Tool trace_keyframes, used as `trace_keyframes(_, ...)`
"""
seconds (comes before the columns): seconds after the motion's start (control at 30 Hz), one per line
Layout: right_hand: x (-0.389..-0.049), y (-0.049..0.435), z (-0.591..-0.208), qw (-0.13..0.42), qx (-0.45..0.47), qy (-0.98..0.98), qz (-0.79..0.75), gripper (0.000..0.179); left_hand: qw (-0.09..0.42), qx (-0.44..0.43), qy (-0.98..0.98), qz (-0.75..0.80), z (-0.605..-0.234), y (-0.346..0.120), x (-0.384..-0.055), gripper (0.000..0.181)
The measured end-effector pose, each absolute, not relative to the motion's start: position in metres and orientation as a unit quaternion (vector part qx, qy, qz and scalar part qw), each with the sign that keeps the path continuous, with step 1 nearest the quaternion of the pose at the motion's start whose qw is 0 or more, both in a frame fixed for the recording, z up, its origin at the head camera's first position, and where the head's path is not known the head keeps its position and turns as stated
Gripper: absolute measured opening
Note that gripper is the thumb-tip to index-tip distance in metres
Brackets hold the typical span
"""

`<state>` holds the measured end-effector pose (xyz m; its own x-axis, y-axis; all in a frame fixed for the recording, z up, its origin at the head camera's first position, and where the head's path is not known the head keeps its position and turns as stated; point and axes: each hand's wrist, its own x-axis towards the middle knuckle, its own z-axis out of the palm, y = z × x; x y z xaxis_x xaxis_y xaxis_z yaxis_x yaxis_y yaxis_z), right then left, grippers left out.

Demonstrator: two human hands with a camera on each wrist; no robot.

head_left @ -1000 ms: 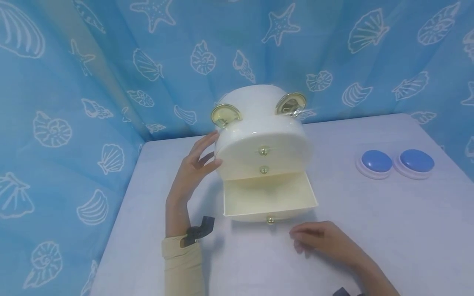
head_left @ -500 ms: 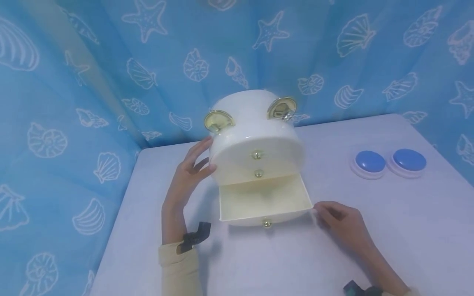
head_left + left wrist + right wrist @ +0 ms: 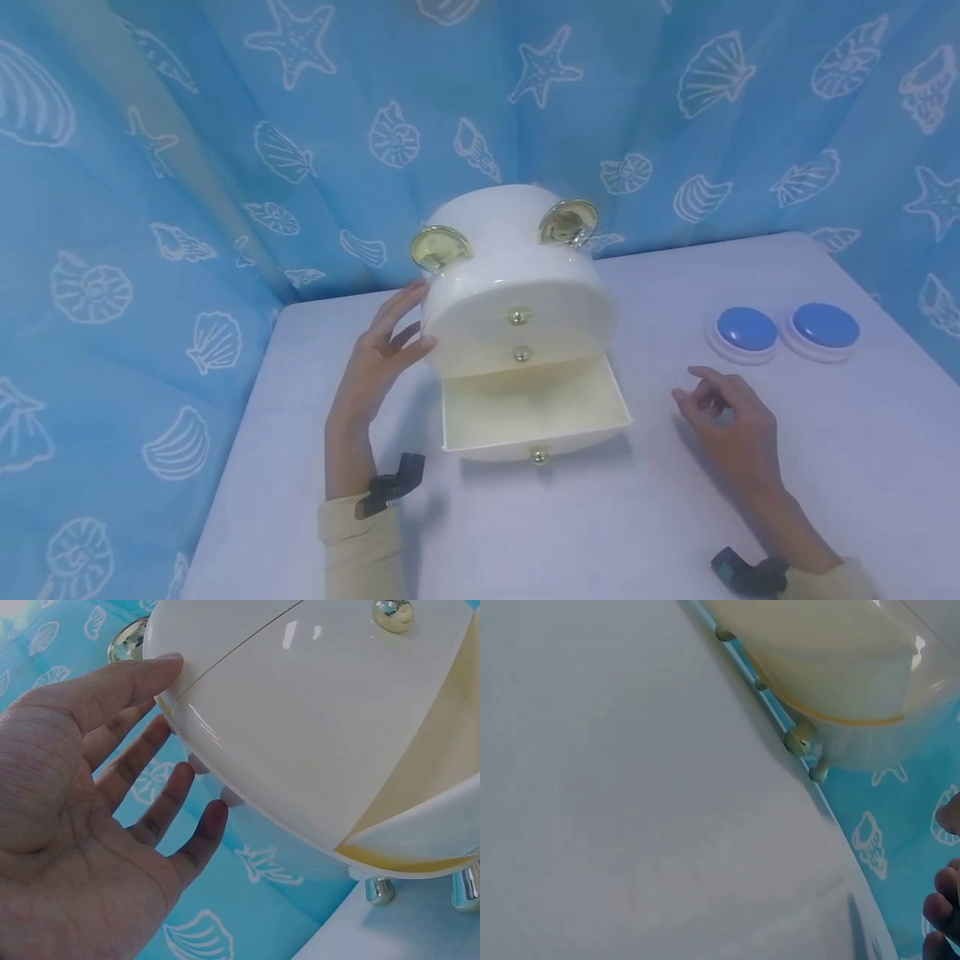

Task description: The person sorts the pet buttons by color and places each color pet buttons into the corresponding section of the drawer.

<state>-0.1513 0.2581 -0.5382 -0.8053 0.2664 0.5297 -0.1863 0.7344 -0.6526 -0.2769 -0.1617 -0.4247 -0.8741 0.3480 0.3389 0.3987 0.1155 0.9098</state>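
A glossy cream storage box (image 3: 570, 321) with two gold ear-like rings (image 3: 441, 247) stands in the middle of the table in the head view. Its bottom drawer (image 3: 536, 408) is pulled out, with nothing inside and a gold knob (image 3: 538, 455) on its front. The two drawers above look closed. My left hand (image 3: 371, 367) rests against the box's left side. In the left wrist view the thumb (image 3: 169, 667) touches the front edge, while the spread fingertips lie along the side. My right hand (image 3: 738, 425), fingers loosely bent, hovers right of the drawer and holds nothing.
Two round blue-topped white objects (image 3: 747, 330) sit side by side at the table's right. Behind and left hangs a blue curtain (image 3: 330, 108) with shell prints. Short gold feet (image 3: 380, 891) show under the box. A white cloth (image 3: 660, 508) covers the table.
My right hand has moved up from in front of the drawer, past its right front corner, and away to the right. The left hand stays at the box, and the drawer remains out.
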Motion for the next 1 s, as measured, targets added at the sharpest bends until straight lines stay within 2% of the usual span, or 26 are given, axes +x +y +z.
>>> trace_keyframes(0.17,-0.159,0.273,-0.537,0.314,-0.060,-0.879,0.354,0.041,0.024,-0.254,-0.746,-0.615,-0.425,-0.163,-0.277,0.062)
trace_keyframes(0.47,-0.169,0.296,-0.536,0.286,-0.120,-0.887,0.342,0.038,0.023,-0.248,-0.746,-0.618,-0.421,-0.162,-0.273,0.063)
trace_keyframes(0.77,-0.185,0.324,-0.541,0.258,-0.178,-0.879,0.359,0.060,0.014,-0.243,-0.744,-0.623,-0.401,-0.159,-0.259,0.061)
trace_keyframes(1.0,-0.191,0.338,-0.539,0.202,-0.225,-0.877,0.374,0.079,0.009,-0.242,-0.744,-0.622,-0.400,-0.156,-0.260,0.061)
